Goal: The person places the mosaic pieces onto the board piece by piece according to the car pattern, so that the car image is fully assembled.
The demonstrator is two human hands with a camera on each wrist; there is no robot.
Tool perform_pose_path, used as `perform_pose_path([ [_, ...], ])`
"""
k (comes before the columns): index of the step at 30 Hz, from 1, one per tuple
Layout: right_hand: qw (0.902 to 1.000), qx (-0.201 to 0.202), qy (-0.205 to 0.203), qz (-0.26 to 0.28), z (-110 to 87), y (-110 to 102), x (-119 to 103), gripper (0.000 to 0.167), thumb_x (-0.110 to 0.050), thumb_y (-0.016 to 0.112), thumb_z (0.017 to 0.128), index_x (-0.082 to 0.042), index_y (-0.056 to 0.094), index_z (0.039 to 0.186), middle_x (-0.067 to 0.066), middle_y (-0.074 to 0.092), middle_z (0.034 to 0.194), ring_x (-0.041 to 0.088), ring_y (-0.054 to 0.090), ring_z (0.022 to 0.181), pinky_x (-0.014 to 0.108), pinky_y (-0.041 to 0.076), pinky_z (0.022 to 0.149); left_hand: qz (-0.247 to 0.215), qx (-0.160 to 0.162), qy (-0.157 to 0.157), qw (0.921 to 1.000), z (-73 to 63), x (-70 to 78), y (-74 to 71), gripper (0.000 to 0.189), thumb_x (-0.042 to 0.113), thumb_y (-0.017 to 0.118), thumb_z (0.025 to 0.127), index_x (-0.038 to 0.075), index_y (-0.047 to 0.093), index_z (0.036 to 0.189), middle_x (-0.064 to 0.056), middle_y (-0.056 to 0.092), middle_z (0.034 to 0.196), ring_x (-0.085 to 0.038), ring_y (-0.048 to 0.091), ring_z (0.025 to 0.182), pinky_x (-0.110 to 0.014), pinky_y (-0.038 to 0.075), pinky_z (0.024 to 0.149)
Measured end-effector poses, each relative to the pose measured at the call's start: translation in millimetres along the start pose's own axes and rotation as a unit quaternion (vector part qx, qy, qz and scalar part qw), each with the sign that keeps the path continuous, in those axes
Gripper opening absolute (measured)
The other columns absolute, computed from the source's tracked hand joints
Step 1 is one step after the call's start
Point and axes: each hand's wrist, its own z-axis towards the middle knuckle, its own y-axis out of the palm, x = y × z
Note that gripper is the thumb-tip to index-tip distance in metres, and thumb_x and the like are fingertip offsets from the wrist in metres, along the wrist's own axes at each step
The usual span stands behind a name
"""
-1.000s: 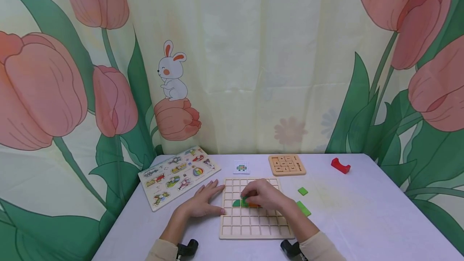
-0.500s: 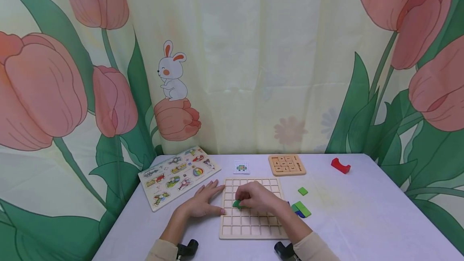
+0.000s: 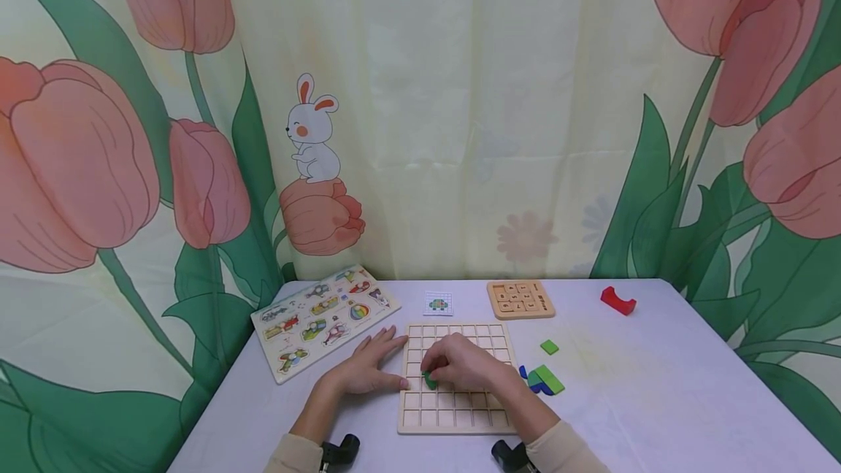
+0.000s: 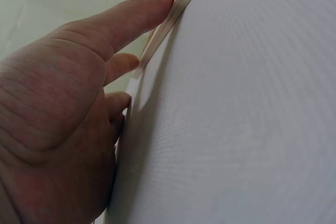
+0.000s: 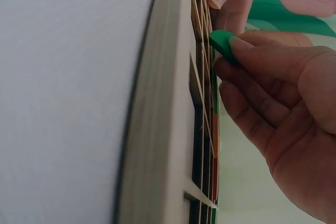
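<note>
My right hand (image 3: 463,362) pinches a small green piece with a curved edge (image 5: 223,44) between thumb and fingers. It holds the piece low over the left part of a wooden grid board (image 3: 460,431). In the right wrist view, green, orange and red pieces (image 5: 215,129) sit in the board behind its thin dividers; from the head the hand hides them. My left hand (image 3: 369,367) lies at the board's left side with fingers spread, the thumb (image 4: 157,6) and a fingertip touching the wooden edge.
Right of the board lie a green square (image 3: 549,347), a longer green piece (image 3: 550,379) and blue pieces (image 3: 542,388). Behind it are a pattern card (image 3: 438,304) and a wooden number puzzle (image 3: 520,299). A picture puzzle (image 3: 325,323) lies left, a red curved block (image 3: 617,302) far right.
My right hand has shifted left and a little nearer to me, now with the curved green piece pinched. Its forearm has uncovered the blue pieces beside the board. My left hand has stayed still.
</note>
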Motion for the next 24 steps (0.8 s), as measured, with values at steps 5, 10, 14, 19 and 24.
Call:
perform_pose_path([
  [5,1.0000,-0.005,-0.002,-0.004,-0.3,0.6,-0.3,0.017,-0.003,0.075,0.093,-0.014,0.082,0.105,-0.009,0.076,0.096,0.002,0.063,0.082,0.018,0.056,0.077,0.000,0.001,-0.002,1.0000,0.7,-0.5,0.0,0.092,0.064,0.077,0.084,0.029,0.041,0.161,-0.008,0.017,0.175,-0.034,0.007,0.164,-0.064,0.003,0.131],
  [10,0.9998,-0.012,-0.004,-0.013,0.1,1.6,0.6,0.019,-0.002,0.075,0.093,-0.013,0.082,0.107,-0.009,0.075,0.097,0.002,0.063,0.083,0.018,0.055,0.079,0.001,0.002,-0.001,1.0000,0.9,-0.3,0.1,0.092,0.064,0.076,0.083,0.029,0.041,0.161,-0.009,0.018,0.175,-0.034,0.008,0.164,-0.063,0.004,0.131],
  [14,0.9993,-0.017,-0.008,-0.032,1.5,2.8,3.6,0.021,-0.003,0.075,0.093,-0.015,0.082,0.109,-0.010,0.073,0.097,0.000,0.061,0.084,0.018,0.055,0.080,0.002,0.003,0.001,1.0000,0.4,0.0,0.4,0.093,0.063,0.077,0.084,0.027,0.041,0.161,-0.010,0.018,0.175,-0.035,0.008,0.163,-0.064,0.004,0.130],
  [19,0.9984,-0.022,-0.016,-0.050,2.2,4.4,3.8,0.021,-0.005,0.076,0.093,-0.013,0.082,0.111,-0.008,0.071,0.094,-0.001,0.059,0.081,0.017,0.054,0.077,0.001,0.003,0.004,1.0000,0.2,-0.5,0.3,0.092,0.064,0.076,0.084,0.029,0.041,0.161,-0.009,0.018,0.175,-0.034,0.008,0.164,-0.064,0.004,0.130],
  [24,0.9975,-0.024,-0.018,-0.064,1.2,5.7,1.6,0.022,-0.008,0.079,0.091,-0.015,0.082,0.112,-0.007,0.069,0.092,-0.001,0.057,0.078,0.017,0.052,0.072,0.000,0.000,0.007,1.0000,-0.4,-0.4,-0.3,0.092,0.064,0.076,0.084,0.028,0.041,0.161,-0.009,0.018,0.175,-0.034,0.008,0.163,-0.064,0.003,0.131],
])
